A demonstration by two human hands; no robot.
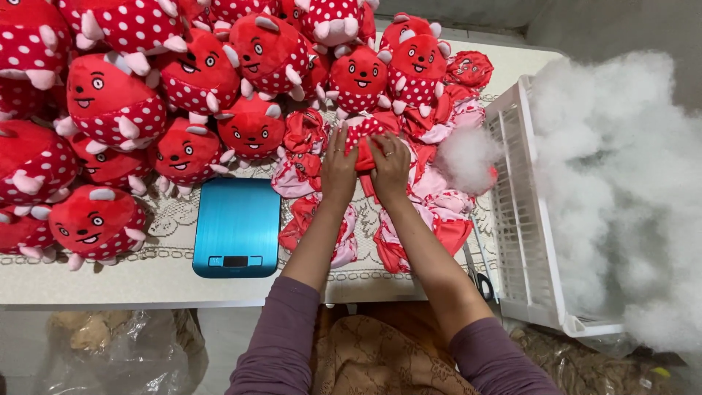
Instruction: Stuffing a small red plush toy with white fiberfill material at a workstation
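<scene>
Unstuffed red toy skin (363, 139) sits just beyond the blue scale (236, 227) and to its right, clamped between my left hand (338, 167) and right hand (391, 164). I judge I'm working its opening wide; next comes stuffing from the white fluff (466, 155) further right of the scale.
</scene>
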